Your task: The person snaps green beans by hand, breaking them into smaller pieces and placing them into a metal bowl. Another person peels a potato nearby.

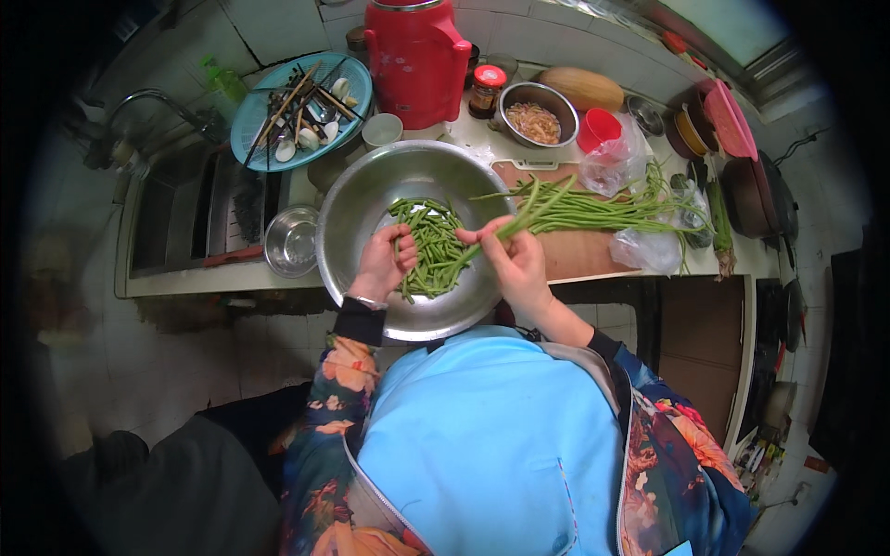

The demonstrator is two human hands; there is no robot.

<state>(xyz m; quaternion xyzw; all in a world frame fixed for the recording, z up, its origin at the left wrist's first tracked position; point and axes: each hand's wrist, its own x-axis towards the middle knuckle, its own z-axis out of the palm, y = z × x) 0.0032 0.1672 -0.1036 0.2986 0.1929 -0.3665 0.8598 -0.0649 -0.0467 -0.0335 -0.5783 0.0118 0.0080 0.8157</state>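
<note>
Short pieces of green bean (432,254) lie in a wide stainless steel basin (354,187) at the counter's front edge. Over the basin's left part, my left hand (389,256) is curled closed, with a bit of green showing at its fingers. My right hand (513,258) grips several long green beans (532,212) over the basin's right rim, their near ends pointing down to the cut pieces. More long beans (605,212) spread to the right over a brown cutting board (567,254).
A small metal bowl (292,243) touches the basin's left side, beside the sink (174,208). Behind stand a blue basket (240,132) of chopsticks and spoons, a white cup (382,130), a red thermos jug (414,69) and a pot (511,97) holding pale food. Plastic bags (646,251) lie right.
</note>
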